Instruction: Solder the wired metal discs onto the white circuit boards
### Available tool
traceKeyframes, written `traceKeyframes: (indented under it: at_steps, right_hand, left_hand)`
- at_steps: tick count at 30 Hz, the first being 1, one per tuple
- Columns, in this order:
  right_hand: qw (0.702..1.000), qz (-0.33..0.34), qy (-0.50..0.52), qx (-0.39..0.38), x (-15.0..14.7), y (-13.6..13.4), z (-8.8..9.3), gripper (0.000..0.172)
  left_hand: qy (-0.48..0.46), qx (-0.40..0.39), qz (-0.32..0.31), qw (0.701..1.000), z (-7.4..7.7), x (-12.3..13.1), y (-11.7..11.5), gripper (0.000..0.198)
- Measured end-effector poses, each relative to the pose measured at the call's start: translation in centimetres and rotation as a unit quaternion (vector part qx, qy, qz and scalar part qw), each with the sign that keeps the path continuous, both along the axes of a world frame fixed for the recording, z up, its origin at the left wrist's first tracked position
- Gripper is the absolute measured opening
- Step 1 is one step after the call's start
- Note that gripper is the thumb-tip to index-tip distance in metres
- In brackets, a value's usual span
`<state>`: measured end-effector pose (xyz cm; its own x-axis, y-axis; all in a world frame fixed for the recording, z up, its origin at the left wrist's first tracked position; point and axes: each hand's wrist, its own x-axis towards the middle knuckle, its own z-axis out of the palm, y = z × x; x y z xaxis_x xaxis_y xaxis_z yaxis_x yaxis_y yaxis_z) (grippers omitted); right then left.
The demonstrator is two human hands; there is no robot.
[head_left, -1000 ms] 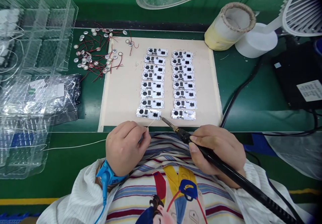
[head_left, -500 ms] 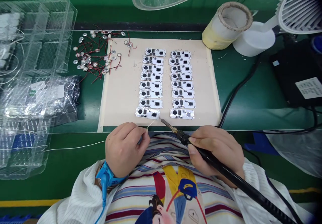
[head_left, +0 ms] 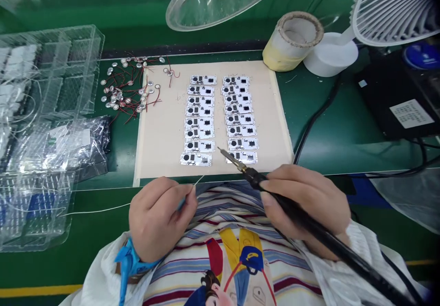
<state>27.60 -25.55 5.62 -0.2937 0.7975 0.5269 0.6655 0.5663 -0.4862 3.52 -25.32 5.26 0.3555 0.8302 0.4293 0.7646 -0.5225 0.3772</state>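
Pinched in my left hand (head_left: 161,219) is a thin length of solder wire (head_left: 199,180), its free end poking out just short of the board mat. The wire trails away to the left. My right hand (head_left: 305,205) is closed round the black handle of a soldering iron (head_left: 254,177), whose tip points up and left over the mat, between two columns of white circuit boards. Closest to the solder is the front left board (head_left: 196,159); the iron's shaft partly covers the front right board (head_left: 245,158). A blue wrist strap (head_left: 132,260) is round my left wrist.
Small round metal parts with red wires (head_left: 127,90) lie on the mat's (head_left: 161,145) left side and beyond. Clear plastic trays (head_left: 77,86) and a silvery bag (head_left: 98,136) are at left. A cardboard roll (head_left: 292,40), white fan (head_left: 392,12) and black box (head_left: 395,99) stand at right.
The iron's tip has moved away from the front left board and now lies between the columns. My left hand has drawn back with the solder. The camera view has shifted a little.
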Motion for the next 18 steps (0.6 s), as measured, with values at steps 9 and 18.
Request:
traceKeyframes:
  at_steps: [9, 18]
  right_hand:
    - [0.981, 0.060, -0.169, 0.079, -0.3, 0.8, -0.2, 0.015]
    - [0.996, -0.083, 0.024, 0.008, 6.6, -0.8, -1.1, 0.023]
  left_hand:
    - [0.002, -0.013, -0.123, 0.992, 2.3, 1.6, 0.3, 0.011]
    - [-0.012, 0.007, -0.105, 0.994, 1.2, 5.4, 2.1, 0.012]
